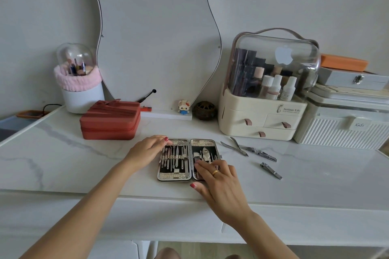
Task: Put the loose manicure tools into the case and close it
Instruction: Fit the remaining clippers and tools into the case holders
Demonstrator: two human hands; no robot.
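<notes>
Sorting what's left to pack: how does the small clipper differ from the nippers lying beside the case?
The small clipper is short, compact and lies alone, nearer the table edge. The nippers are longer, with two spread handles, and touch another tool. Both are loose bare metal, right of the open case.

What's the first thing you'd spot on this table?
The open case full of shiny tools, mid-table between the two hands: the left hand rests at its left edge, the right hand lies over its right half. Next, the loose nippers and clippers to the right, and the red box behind on the left.
</notes>
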